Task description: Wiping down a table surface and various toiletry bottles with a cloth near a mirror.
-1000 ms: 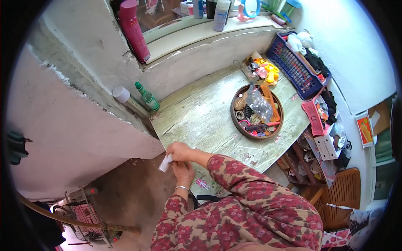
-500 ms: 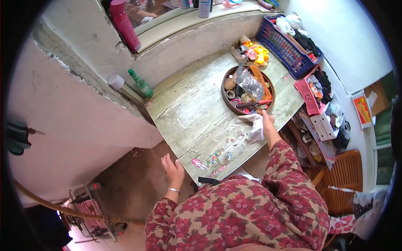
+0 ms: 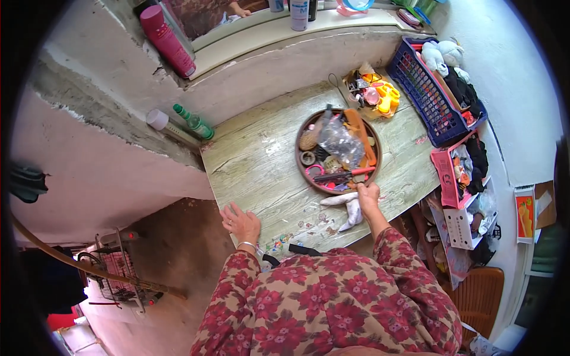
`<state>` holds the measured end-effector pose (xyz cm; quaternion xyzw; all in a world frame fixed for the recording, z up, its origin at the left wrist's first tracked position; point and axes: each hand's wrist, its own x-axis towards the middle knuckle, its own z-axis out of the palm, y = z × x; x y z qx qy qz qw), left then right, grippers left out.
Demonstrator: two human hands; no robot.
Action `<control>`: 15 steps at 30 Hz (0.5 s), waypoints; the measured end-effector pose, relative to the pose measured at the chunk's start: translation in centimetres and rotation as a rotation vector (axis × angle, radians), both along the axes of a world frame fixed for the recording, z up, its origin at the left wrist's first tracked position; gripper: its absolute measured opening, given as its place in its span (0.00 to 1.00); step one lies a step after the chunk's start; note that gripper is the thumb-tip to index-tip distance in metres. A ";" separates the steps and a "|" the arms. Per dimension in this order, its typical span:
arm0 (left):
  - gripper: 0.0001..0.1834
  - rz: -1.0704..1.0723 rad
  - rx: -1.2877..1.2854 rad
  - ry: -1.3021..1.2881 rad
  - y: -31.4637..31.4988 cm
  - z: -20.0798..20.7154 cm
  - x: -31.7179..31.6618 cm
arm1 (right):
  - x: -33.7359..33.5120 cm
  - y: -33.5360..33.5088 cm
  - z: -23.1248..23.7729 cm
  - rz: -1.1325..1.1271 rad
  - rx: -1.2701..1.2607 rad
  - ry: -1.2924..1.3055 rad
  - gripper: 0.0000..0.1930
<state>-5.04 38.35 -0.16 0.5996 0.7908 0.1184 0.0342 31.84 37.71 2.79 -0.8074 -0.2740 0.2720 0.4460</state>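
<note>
On the wood-patterned table (image 3: 255, 148) stands a round brown tray (image 3: 298, 155), filled with odds and ends. In it I see a crinkled clear plastic bag (image 3: 342, 142), an orange comb-like strip (image 3: 360, 135), a roll of tape (image 3: 307, 158) and a dark brush-like tool with a red handle (image 3: 332, 177). My right hand (image 3: 369, 197) is closed at the tray's near rim, with a white cloth (image 3: 350, 209) hanging from it. My left hand (image 3: 240, 223) lies with fingers spread on the table's left edge, holding nothing.
Behind the tray sits a pile of yellow and pink small items (image 3: 380, 95). A blue basket (image 3: 430, 98) and a pink basket (image 3: 445, 178) stand along the right wall. A green bottle (image 3: 194, 123) stands at the far left corner, below a ledge with a pink spray can (image 3: 168, 41).
The tray has slid left, away from the yellow items, with my right hand at its rim. My left hand has come from beside the table onto its left edge. The view has shifted.
</note>
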 end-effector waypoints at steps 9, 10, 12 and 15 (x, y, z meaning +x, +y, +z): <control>0.36 0.060 -0.030 0.015 0.8 1.2 1.3 | 1.7 11.3 -1.8 0.106 -0.041 0.052 0.16; 0.36 0.056 -0.040 0.019 0.7 1.2 1.3 | 2.6 12.3 -1.7 0.118 -0.037 0.051 0.16; 0.36 0.063 -0.048 0.020 0.7 1.2 1.4 | 4.1 14.0 -1.2 0.171 0.004 -0.035 0.14; 0.36 0.042 -0.021 0.010 0.7 1.3 1.4 | 7.2 14.7 -1.7 0.336 0.066 -0.018 0.21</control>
